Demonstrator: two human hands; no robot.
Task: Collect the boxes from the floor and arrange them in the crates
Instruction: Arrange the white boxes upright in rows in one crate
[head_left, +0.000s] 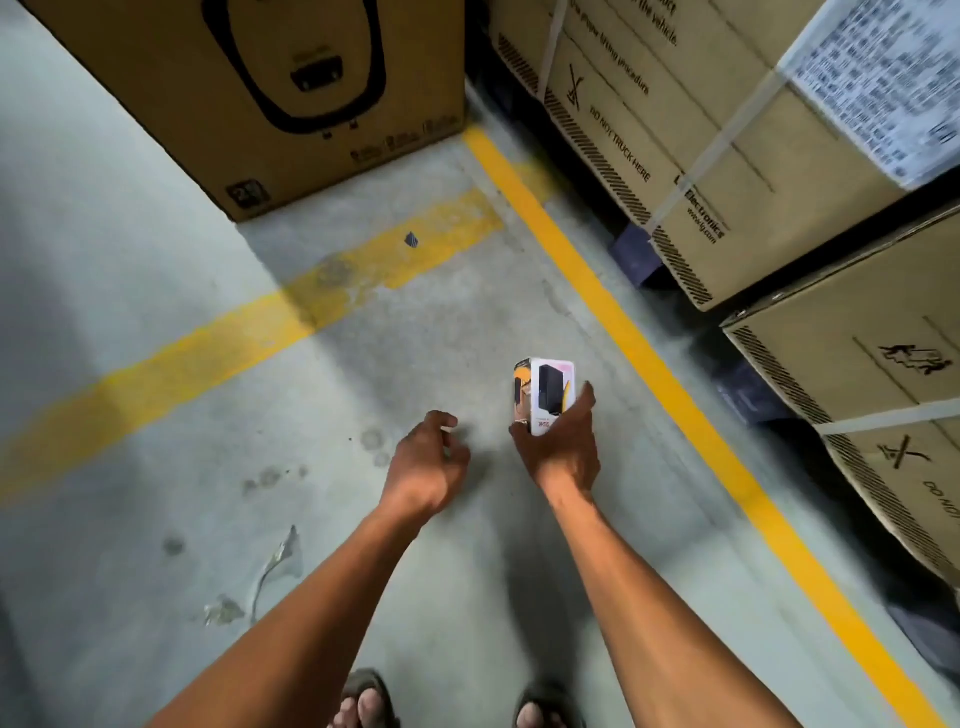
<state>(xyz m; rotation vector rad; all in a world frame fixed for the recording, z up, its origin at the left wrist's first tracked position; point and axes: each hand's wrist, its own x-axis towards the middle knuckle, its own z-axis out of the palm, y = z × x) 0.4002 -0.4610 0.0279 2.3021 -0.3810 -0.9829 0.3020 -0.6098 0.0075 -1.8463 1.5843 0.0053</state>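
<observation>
My right hand (563, 447) grips a small white box (545, 389) printed with a black device and yellow-orange patches, holding it upright above the concrete floor. My left hand (428, 460) hangs beside it to the left, fingers loosely curled and holding nothing. No crate is in view.
A large brown carton (249, 88) stands at the back left. Strapped cartons (727, 156) and a nearer carton (883, 395) line the right side behind a yellow floor line (649, 353). A faded yellow stripe (218, 343) crosses the floor. Small scraps (280, 561) lie near my sandalled feet (363, 699).
</observation>
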